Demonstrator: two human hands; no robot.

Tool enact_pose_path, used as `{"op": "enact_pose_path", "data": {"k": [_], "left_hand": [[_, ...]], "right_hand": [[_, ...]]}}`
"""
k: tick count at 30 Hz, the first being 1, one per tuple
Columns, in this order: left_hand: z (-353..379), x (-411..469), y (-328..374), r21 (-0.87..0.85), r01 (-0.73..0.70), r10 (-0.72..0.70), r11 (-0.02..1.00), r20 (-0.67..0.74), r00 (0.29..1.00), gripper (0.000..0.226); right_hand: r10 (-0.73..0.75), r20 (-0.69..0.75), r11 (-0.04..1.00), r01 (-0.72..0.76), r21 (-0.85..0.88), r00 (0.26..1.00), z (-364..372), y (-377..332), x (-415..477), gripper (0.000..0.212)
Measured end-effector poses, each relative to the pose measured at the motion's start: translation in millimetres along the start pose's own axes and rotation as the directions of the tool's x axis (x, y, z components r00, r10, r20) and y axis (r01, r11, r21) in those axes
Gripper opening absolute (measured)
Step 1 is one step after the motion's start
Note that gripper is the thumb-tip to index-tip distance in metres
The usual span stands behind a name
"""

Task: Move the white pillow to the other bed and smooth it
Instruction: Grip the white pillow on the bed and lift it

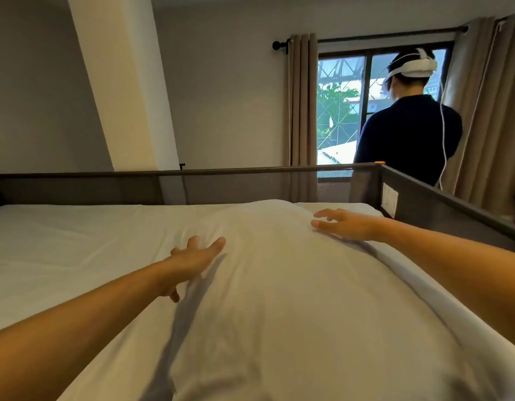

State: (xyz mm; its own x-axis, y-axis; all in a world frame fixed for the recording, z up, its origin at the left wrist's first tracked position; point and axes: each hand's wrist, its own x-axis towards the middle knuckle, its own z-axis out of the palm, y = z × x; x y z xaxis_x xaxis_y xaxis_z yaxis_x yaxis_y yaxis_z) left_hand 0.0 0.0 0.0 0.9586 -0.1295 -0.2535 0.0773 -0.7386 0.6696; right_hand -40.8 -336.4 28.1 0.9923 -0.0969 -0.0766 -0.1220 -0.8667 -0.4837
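Note:
A plump white pillow (279,285) lies lengthwise on the white sheet of the bed (62,250), running from the near edge of the view to the far rail. My left hand (192,261) rests flat against the pillow's left flank, fingers spread. Over on the far right corner of the pillow, my right hand (346,225) lies palm down with its fingers apart. Neither hand holds anything.
A dark mesh rail (221,183) borders the bed at the far side and along the right. Beyond it a person in a dark top (409,134) with a white headset stands at a window with beige curtains (301,105). A white pillar leans across the left wall.

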Motion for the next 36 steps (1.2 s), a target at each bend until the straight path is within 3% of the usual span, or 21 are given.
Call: {"op": "enact_pose_path", "data": {"k": [6, 11, 14, 16, 19, 23, 25, 28, 31, 36], "left_hand": [[9, 0, -15, -0.111, 0.144, -0.130, 0.983, 0.125, 0.984, 0.111], [20, 2, -22, -0.210, 0.197, -0.156, 0.958, 0.195, 0.968, 0.116], [25, 2, -24, -0.290, 0.183, -0.126, 0.939, 0.204, 0.971, 0.118], [32, 1, -22, -0.391, 0.130, -0.069, 0.911, 0.166, 0.984, 0.111], [42, 7, -16, -0.458, -0.019, 0.024, 0.889, 0.004, 1.000, 0.108], [41, 15, -7, -0.370, -0.189, 0.123, 0.909, -0.194, 0.973, 0.109], [38, 14, -3, -0.341, -0.277, 0.203, 0.898, -0.238, 0.950, 0.104], [36, 12, 3, -0.290, -0.385, 0.331, 0.876, -0.221, 0.917, 0.094], [32, 12, 6, -0.247, -0.440, 0.403, 0.864, -0.186, 0.896, 0.085], [26, 11, 6, -0.235, -0.392, 0.377, 0.890, -0.107, 0.920, 0.079]], "right_hand": [[0.051, 0.025, 0.982, -0.054, 0.181, 0.998, 5, 16, 9, 0.075], [0.072, 0.087, 0.955, -0.094, 0.281, 0.994, 11, 45, 4, 0.113], [0.098, 0.127, 0.896, -0.143, 0.420, 0.987, 13, 49, -5, 0.080], [0.063, 0.121, 0.887, -0.112, 0.448, 0.991, 14, 51, -9, 0.086], [0.069, 0.022, 0.859, -0.070, 0.508, 0.997, 20, 50, 0, 0.067], [-0.006, -0.070, 0.920, 0.033, 0.391, 0.998, 22, 50, 25, 0.100], [-0.028, -0.090, 0.936, 0.058, 0.346, 0.996, 23, 55, 40, 0.101], [-0.052, -0.095, 0.954, 0.077, 0.288, 0.994, 20, 34, 36, 0.093], [-0.136, -0.025, 0.954, 0.138, 0.268, 0.990, 15, 21, 27, 0.059], [-0.211, 0.059, 0.946, 0.189, 0.263, 0.976, 10, 14, 17, 0.052]]}}
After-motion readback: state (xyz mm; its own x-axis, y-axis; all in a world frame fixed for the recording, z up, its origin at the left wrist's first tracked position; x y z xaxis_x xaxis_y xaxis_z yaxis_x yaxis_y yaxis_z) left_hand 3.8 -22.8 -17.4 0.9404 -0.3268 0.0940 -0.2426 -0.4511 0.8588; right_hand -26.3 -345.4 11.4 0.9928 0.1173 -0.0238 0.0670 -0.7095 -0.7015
